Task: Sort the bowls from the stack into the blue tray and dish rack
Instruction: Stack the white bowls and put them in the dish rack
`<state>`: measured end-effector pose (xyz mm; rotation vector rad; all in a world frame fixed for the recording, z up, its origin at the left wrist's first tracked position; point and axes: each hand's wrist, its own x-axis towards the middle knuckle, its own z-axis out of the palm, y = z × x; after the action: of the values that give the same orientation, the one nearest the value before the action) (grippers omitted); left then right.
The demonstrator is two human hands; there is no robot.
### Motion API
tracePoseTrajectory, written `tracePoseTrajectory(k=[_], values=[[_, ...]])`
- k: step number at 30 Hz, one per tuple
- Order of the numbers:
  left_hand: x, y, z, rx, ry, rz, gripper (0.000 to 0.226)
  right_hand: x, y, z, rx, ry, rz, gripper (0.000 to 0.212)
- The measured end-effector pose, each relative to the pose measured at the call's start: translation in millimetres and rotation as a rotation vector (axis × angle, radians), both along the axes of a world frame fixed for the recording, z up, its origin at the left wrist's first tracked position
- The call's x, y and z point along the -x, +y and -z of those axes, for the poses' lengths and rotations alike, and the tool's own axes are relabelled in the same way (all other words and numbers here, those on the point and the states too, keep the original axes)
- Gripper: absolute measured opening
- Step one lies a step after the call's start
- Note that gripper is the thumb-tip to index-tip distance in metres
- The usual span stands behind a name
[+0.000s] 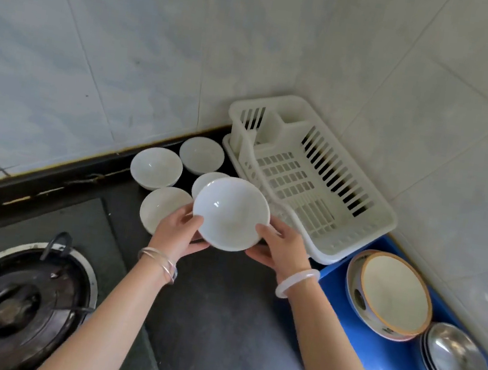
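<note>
Currently, from the head view, the left hand (178, 232) and right hand (282, 246) each close a grip on opposite rims of a plain white ceramic bowl (231, 212), lifted above the dark worktop (219, 307). Best keep it level while carrying right toward the empty cream slatted plastic dish rack (365, 230), just left of the blue tray (337, 273).

1. Your left hand (178, 233) and right hand (282, 246) hold a white bowl (231, 212) by its rim, lifted above the dark table (219, 307).
2. Four white bowls (156, 167) sit behind it, near the wall.
3. The white dish rack (316, 176) stands in the corner.
4. Your blue tray (371, 344) carries a patterned bowl (390, 294) and stacked steel bowls (456, 360).
</note>
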<state>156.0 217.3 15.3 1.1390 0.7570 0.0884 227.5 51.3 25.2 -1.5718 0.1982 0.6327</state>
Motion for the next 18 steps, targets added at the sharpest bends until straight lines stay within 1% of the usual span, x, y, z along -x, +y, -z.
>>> tracePoseTrajectory(k=[4, 8, 12, 15, 18], values=[[-75.3, -16.1, -31.7, -0.042, -0.058, 0.079, 0.024, -55.4, -16.1, -28.4, 0.029, -0.08, 0.127, 0.035], [-150.2, -32.4, -43.1, -0.069, -0.063, 0.214, 0.031, -112.7, -27.7, -35.9, 0.047, -0.086, 0.233, 0.035], [-212.2, -42.4, -32.6, -0.077, -0.01, 0.299, 0.034, -164.8, -29.5, -23.4, 0.059, -0.02, 0.29, 0.034], [-245.5, -49.3, -13.5, -0.083, 0.053, 0.322, 0.035, -191.8, -27.2, -4.2, 0.054, 0.071, 0.336, 0.035], [-267.0, -52.3, 10.6, -0.105, 0.132, 0.313, 0.039, -211.0, -22.6, 16.8, 0.094, 0.121, 0.375, 0.036]])
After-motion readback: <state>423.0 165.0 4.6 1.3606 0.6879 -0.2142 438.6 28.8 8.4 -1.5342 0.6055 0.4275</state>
